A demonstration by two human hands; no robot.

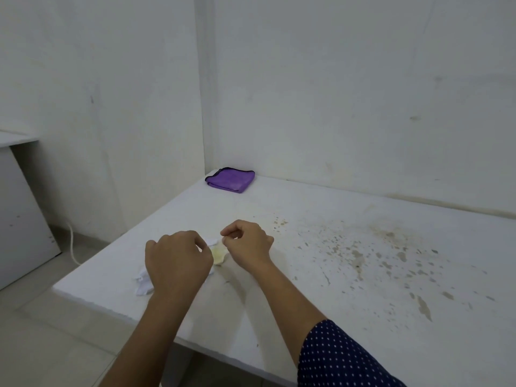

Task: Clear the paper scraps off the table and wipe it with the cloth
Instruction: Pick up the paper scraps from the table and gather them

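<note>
Crumpled white paper scraps [143,283] lie near the table's left front corner. My left hand [178,261] is over them with its fingers curled down around the pile, and bits stick out on both sides. Just to the right lies a yellowish stained scrap [219,255]. My right hand [247,243] pinches its upper edge between thumb and curled forefinger. A folded purple cloth [230,180] sits in the far left corner of the white table [321,219], against the wall, well beyond both hands.
Brown stains and flecks [391,255] cover the right half of the table. Walls close in the table behind and at the far left. A white cabinet [19,219] and a white cable [73,247] stand on the tiled floor to the left.
</note>
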